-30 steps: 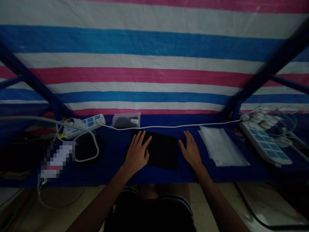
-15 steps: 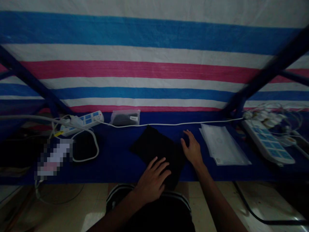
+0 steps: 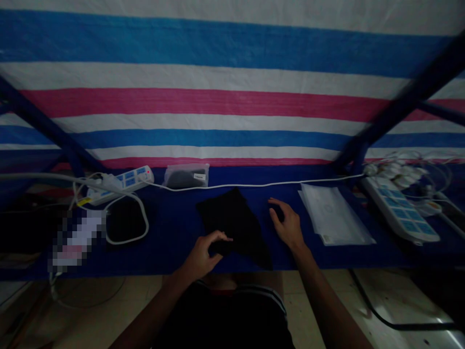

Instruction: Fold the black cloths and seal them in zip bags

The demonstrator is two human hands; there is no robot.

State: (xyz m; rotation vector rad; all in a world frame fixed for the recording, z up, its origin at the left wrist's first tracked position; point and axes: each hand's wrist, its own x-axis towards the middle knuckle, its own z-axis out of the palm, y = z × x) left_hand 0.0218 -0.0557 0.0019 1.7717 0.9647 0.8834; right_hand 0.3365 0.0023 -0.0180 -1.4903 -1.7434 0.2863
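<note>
Two bare hands over a dark blue cloth-covered surface (image 3: 165,257), a limp black fabric piece (image 3: 236,218) lying on it near the middle, narrowing toward the near edge.

Left hand (image 3: 199,257): curled, grasping a fold at the near left part of the fabric. Right hand (image 3: 286,225): open, digits loosely spread, holding nothing, low over the surface just right of the fabric.

Far edge, left to right: white power strip with blue switches (image 3: 121,186); clear plastic bag with a dark item inside (image 3: 185,178), just behind the fabric; thin white cable (image 3: 254,184) running across behind the fabric. Right of the right hand: stack of white papers in clear sleeves (image 3: 332,215). Further right: second white-and-blue power strip (image 3: 399,208), angled, a tangle of white plugs and cords (image 3: 399,177) behind it.

Left of the fabric: black pad (image 3: 125,220) ringed by a white cord (image 3: 146,223); beside it, one pixelated item (image 3: 76,240), too blurred to identify.

Backdrop: pink, white and blue striped tarpaulin (image 3: 218,102), crossed by dark blue metal bars (image 3: 399,97).
</note>
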